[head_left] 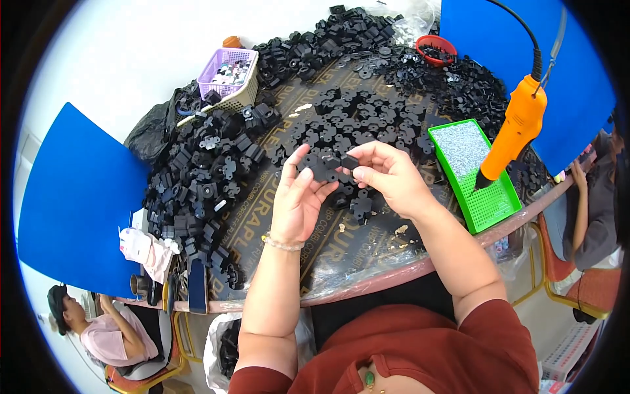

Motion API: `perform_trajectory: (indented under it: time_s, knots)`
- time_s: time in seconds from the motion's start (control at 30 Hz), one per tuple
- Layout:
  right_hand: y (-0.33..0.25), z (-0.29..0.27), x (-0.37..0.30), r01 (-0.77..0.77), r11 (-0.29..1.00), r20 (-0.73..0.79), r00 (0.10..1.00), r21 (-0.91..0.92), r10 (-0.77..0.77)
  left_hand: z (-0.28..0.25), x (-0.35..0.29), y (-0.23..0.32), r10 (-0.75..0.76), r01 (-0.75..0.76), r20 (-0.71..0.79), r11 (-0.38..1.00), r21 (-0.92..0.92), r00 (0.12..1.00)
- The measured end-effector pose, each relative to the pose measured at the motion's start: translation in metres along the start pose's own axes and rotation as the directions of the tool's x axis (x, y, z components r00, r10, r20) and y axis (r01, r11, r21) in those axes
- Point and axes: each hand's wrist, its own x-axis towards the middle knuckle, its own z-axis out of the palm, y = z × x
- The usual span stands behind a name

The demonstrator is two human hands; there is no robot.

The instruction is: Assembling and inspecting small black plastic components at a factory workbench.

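Note:
My left hand is palm up, fingers curled round a black plastic part with flat lobes. Close beside it, my right hand pinches a small black plastic piece between thumb and fingers. The two pieces are near each other; whether they touch I cannot tell. Beyond my hands, many flat black lobed parts lie spread on the table. To the right, an orange electric screwdriver hangs by a cord, its tip over a green tray of small silvery pieces.
Black block-like parts are heaped at left, with more along the back. A purple basket and a red bowl stand at the far side. Blue panels flank the table. A phone lies at the left edge. Other people sit on both sides.

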Motion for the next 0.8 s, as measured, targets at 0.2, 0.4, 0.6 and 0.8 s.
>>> perform_trajectory:
  time_s: [0.2,0.4,0.6,0.8]
  knots:
    - [0.009,-0.010,-0.003,0.075,0.996,-0.078,0.994,-0.044,-0.078,0.000,0.003,-0.001,-0.050,0.048,-0.012,0.988,-0.148,0.999]
    - [0.008,-0.008,-0.003,-0.014,0.989,-0.106,0.994,0.145,0.030,-0.007,-0.003,-0.003,-0.129,0.123,-0.029,0.982,-0.141,0.991]
    - [0.008,-0.010,-0.006,-0.193,0.883,0.011,0.978,0.428,0.208,0.001,0.000,-0.008,-0.007,0.008,0.028,0.999,-0.049,1.000]
    - [0.008,-0.006,-0.008,-0.236,0.853,0.041,0.968,0.465,0.246,-0.007,-0.001,-0.013,0.036,-0.037,0.045,0.999,0.025,0.998]
